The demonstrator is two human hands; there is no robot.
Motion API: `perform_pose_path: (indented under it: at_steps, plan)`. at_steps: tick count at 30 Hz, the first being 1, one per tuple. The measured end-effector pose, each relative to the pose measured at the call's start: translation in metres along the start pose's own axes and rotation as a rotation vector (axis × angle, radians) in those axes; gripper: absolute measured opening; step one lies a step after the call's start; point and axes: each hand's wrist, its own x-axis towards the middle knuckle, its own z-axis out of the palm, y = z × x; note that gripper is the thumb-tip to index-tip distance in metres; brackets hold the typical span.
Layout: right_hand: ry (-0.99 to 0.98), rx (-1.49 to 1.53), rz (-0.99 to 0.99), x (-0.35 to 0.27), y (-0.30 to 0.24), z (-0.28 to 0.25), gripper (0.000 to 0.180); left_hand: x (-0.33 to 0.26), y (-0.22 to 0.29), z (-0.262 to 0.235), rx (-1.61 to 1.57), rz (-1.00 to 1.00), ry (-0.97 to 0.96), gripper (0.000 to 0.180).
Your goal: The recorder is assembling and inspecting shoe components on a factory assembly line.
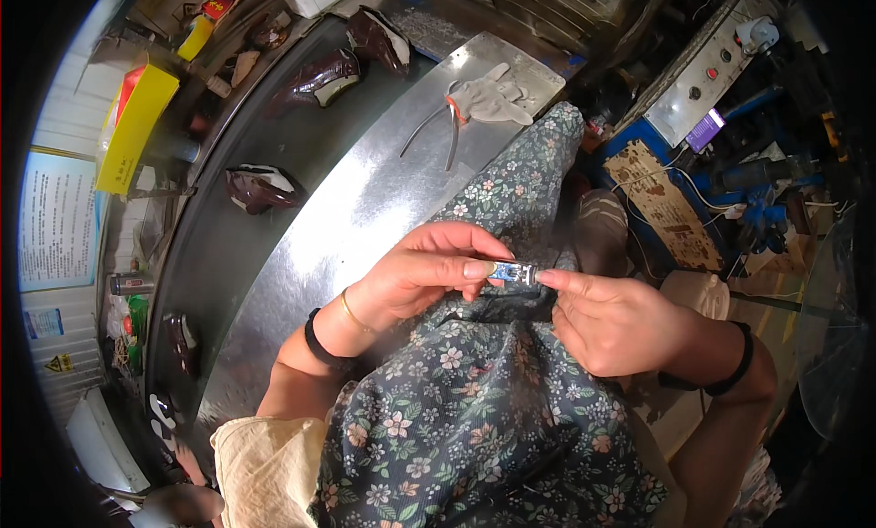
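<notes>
Over my lap, between both hands, is a small oblong blue-and-silver piece point(514, 272) with a shiny metal look; its exact kind is too small to make out. My left hand point(433, 268) pinches its left end between thumb and fingers. At the other end, my right hand point(616, 323) has its thumb against the piece, with the remaining fingers curled under. A dark floral apron point(474, 409) lies beneath both hands. Ahead on the metal tabletop point(365, 190) rest pale work gloves point(493, 97) and a pincer-like tool with dark handles point(452, 137).
Glossy dark brown shoes point(260, 188) sit on the dark conveyor belt point(301, 145) to the left. At the far left stands a yellow box point(137, 131). A blue machine with a control panel point(707, 67) and loose cables rises on the right.
</notes>
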Motion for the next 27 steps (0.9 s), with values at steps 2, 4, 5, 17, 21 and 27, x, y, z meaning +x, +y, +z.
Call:
perform_pose_path:
  at_steps: [2,4,5,17,21,27]
  plan:
    - [-0.007,-0.012,-0.006,0.001,0.001,-0.001,0.012,-0.001,0.001,0.000,-0.004,-0.006,0.002,0.028]
    - [-0.014,-0.024,-0.011,0.002,0.002,-0.006,0.012,-0.002,0.003,-0.001,0.016,-0.007,-0.006,0.027]
    - [-0.103,0.017,-0.012,0.003,0.002,-0.012,0.006,-0.002,0.003,-0.001,0.015,-0.008,-0.006,0.027]
    - [-0.128,0.025,-0.020,0.000,0.002,-0.005,0.006,0.000,0.004,-0.002,0.079,-0.004,0.003,0.023]
    - [-0.097,-0.002,-0.022,0.001,0.003,-0.008,0.011,0.001,0.003,-0.005,0.062,-0.011,0.003,0.023]
    - [0.085,0.023,0.260,0.008,0.001,-0.009,0.022,0.002,0.002,-0.004,-0.342,0.199,0.138,0.026]
